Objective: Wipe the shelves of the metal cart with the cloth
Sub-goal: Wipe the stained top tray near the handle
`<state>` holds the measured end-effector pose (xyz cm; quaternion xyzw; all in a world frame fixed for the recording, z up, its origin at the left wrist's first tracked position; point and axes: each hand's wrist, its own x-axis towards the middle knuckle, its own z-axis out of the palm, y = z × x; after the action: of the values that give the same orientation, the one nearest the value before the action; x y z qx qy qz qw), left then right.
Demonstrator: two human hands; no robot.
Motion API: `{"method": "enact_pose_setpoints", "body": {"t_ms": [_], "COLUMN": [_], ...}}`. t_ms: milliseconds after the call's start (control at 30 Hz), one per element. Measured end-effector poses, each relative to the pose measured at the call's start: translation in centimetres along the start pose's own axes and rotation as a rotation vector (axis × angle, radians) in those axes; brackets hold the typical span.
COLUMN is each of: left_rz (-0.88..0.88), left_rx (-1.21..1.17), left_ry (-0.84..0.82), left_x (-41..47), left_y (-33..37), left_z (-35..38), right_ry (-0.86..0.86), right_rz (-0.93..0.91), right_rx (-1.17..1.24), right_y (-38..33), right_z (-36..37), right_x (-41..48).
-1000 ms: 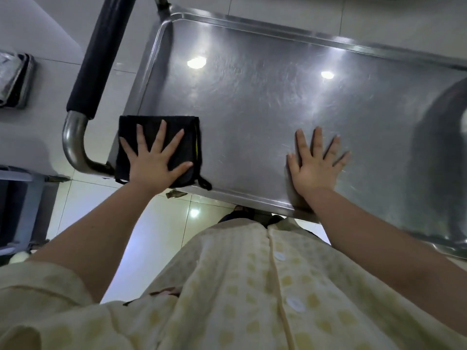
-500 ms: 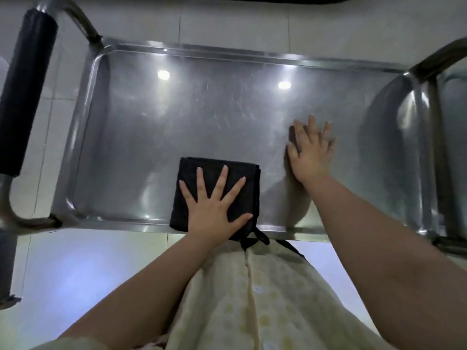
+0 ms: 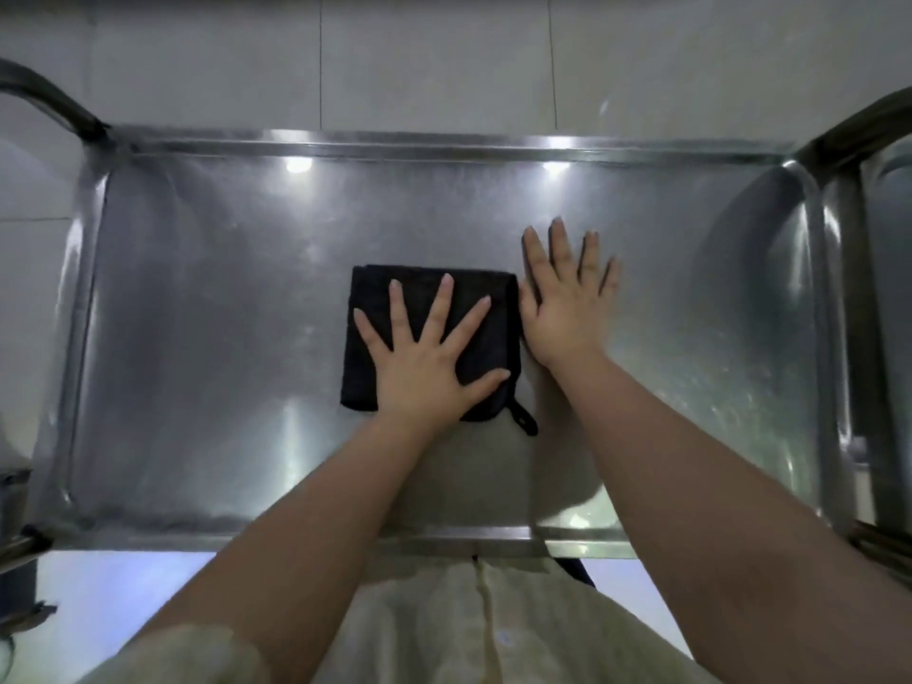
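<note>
Her left hand (image 3: 424, 367) lies flat, all five fingers spread wide, pressing down on the black cloth (image 3: 419, 293) with nothing curled round it. The right hand (image 3: 562, 308) is flat too, fingers straight and a little apart, resting bare on the steel with its thumb side right up against the cloth's right edge. The cloth sits about mid-way along the cart's top shelf (image 3: 222, 338), under the left palm. It is folded into a tidy square, dark and matte, and a small hanging loop (image 3: 524, 419) pokes out at its near right corner. The shelf is a shallow stainless tray with a raised rim, dull and streaky, with two light glints near its far edge.
</note>
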<state>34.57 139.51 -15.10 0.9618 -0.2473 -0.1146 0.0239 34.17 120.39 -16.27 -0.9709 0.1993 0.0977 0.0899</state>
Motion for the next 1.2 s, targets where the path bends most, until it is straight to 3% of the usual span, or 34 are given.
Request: {"method": "enact_pose_setpoints", "body": {"t_ms": [167,300,467,633,767,933,1067,1200], "left_rz": [-0.076,-0.050,0.001,0.110,0.155,0.145,-0.048,-0.088], "left_rx": [-0.029,-0.016,-0.056,-0.059,-0.032,0.022,-0.046,-0.098], "left_ry": [0.006,-0.015,0.031,-0.048,-0.076,-0.012,-0.046,-0.090], "left_x": [12.6,16.0,6.2,-8.2,-10.2,-2.6,8.1,15.6], "left_y": [0.0,-0.1,-0.5,2.8,4.5,3.3,2.9,4.8], "left_z": [-2.0,-2.8,-0.9,1.9,2.3,0.7,-1.8,-4.1], "right_ry": [0.034,0.049,0.021,0.008,0.004,-0.007,0.010,0.046], "right_rz": [0.014,0.021,0.009,0.004,-0.013,-0.083,0.031,0.083], "right_rx": [0.027,0.038,0.018,0.016,0.057,0.167,0.128,0.049], "right_y": [0.3,0.3,0.2,0.1,0.5,2.9,7.9,9.5], "right_z": [0.1,0.3,0.2,-0.1,-0.6,-1.1,-1.1,-0.5], "right_x": [0.4,0.3,0.5,0.6,0.4,-2.1,-7.6,-11.0]}}
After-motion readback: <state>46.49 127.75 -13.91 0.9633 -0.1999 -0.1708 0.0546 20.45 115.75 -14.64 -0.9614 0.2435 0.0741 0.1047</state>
